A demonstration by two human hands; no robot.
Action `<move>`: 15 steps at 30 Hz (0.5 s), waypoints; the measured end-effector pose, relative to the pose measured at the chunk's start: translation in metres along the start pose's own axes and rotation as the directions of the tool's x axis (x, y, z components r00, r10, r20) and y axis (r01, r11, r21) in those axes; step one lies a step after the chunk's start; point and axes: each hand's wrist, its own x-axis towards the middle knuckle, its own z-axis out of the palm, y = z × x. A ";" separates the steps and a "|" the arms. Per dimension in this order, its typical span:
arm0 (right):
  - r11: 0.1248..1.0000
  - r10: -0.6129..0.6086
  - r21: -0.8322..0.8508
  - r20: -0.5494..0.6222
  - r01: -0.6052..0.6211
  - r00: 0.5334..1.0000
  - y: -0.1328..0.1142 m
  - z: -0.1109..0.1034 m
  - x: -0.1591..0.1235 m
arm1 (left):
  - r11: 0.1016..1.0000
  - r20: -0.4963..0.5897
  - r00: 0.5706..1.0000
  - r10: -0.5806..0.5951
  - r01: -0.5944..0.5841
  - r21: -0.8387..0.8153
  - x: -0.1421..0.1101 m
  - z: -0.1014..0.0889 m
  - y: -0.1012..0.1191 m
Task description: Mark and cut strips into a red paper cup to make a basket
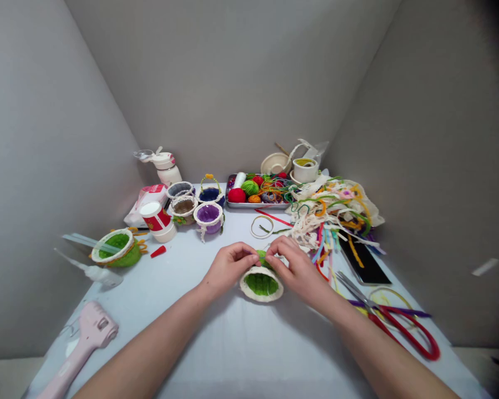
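A small green basket [261, 285] with a cream braided rim lies tipped at the front middle of the table, its opening turned towards me. Just behind that rim, my left hand [234, 265] pinches with thumb and fingertips close against the green outer wall. My right hand [291, 264] mirrors it from the other side, thumb and forefinger pressed together. Between the two pinches a thin strand of yarn [262, 256] seems to run, mostly covered by the fingers. Behind the hands lies a gold ring [261, 227].
Several small baskets [209, 217] stand at the back left, near a red-and-white cup [157, 220]. A metal tray [258, 205] holds yarn balls. Scraps of yarn [336, 208], a phone [365, 260] and red-handled scissors [407, 330] lie right. A pink glue gun [85, 338] lies left.
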 end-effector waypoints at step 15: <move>0.991 -0.123 0.082 0.266 0.105 0.956 -0.003 -0.014 0.000 | 0.994 0.026 0.999 0.037 -0.039 0.099 -0.002 0.001 0.002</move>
